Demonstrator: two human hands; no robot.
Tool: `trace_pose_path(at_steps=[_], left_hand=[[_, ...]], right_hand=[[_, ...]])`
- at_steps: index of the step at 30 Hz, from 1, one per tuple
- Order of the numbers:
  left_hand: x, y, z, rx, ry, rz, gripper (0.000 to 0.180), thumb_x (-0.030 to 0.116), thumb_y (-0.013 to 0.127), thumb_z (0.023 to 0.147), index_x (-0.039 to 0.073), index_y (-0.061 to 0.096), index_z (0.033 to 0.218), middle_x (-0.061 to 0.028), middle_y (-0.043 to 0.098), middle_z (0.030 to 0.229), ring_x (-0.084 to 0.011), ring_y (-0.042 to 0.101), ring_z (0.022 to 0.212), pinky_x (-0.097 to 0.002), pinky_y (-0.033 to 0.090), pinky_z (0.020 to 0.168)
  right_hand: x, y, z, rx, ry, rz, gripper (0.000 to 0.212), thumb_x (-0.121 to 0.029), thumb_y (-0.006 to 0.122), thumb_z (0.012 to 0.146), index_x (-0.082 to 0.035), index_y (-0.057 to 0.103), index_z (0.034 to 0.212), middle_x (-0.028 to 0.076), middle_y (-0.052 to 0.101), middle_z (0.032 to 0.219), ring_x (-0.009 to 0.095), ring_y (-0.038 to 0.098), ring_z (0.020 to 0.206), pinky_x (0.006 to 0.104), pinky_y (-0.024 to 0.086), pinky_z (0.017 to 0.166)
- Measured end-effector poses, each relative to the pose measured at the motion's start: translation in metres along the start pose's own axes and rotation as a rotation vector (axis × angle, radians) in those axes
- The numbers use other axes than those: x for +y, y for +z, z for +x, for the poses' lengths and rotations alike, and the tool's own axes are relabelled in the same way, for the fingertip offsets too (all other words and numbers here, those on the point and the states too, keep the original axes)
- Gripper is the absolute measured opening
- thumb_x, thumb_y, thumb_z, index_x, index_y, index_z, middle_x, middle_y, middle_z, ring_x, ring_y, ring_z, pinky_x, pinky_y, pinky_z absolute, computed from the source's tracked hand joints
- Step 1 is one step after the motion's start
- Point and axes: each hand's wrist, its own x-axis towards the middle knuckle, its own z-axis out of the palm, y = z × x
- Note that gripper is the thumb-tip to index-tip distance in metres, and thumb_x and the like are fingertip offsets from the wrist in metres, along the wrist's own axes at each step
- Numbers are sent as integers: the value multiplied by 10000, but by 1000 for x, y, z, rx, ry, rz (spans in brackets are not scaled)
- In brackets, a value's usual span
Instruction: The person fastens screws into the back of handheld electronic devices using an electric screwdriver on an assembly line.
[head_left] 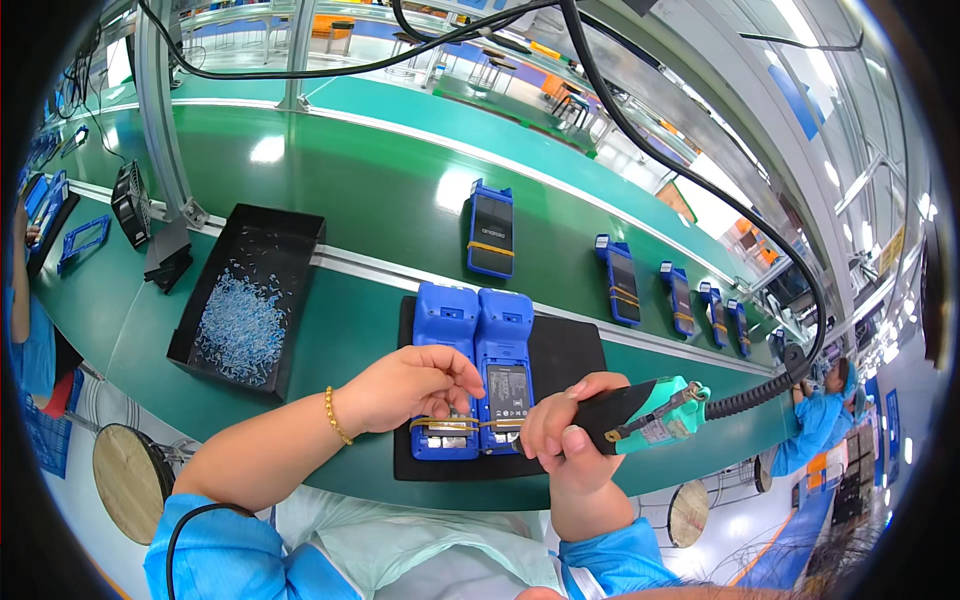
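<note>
Two blue handheld devices, the left one (446, 312) and the right one (506, 318), lie side by side with their backs up on a black mat (570, 350). Yellow rubber bands (490, 424) stretch across their lower ends, and a dark label shows on the right one. My left hand (415, 388) is over the left device, fingers curled in a loose pinch; anything between the fingertips is hidden. Wrapped around a teal and black electric screwdriver (655, 412) is my right hand (570, 425). The screwdriver's tip, near the right device's lower end, is mostly covered by my fingers.
A black tray (272, 232) of small blue and whitish pieces (240, 330) stands to the left. More blue devices with rubber bands, the nearest (491, 232), line the green conveyor (370, 190). A thick black cable (690, 165) arcs down to the screwdriver. Other people sit at both sides.
</note>
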Motion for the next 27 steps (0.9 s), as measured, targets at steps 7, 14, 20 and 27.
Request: trace_pose_path(at_steps=[7,14,20,27], left_hand=[[-6,-1,3,14,-33,-157,230,-52,390,886,-21,588,1000,-93,609,963,-109,583,786,-226,480,649],[-15,0,3,-24,-22,-170,207,-38,405,884,-8,598,954,-61,588,878,-79,501,687,-214,422,582],[-13,6,2,-6,-65,-174,171,8,436,912,3,602,955,-30,568,837,-63,477,678,-203,388,560],[-16,7,2,-29,-96,-114,183,17,436,932,-20,599,1005,-20,543,829,-66,459,672,-205,367,567]], right_hand=[[2,-1,2,-30,18,-7,368,-28,619,876,-20,371,1146,73,506,630,155,500,520,311,451,485],[1,0,-1,-69,69,-29,381,22,633,844,-43,388,1129,73,522,681,156,518,558,311,456,506],[2,9,2,-27,51,-66,316,-90,666,863,-38,397,1022,54,482,576,129,453,440,294,423,406],[0,12,2,-14,31,-66,315,-86,665,861,-41,399,1025,47,486,587,130,460,438,298,434,408]])
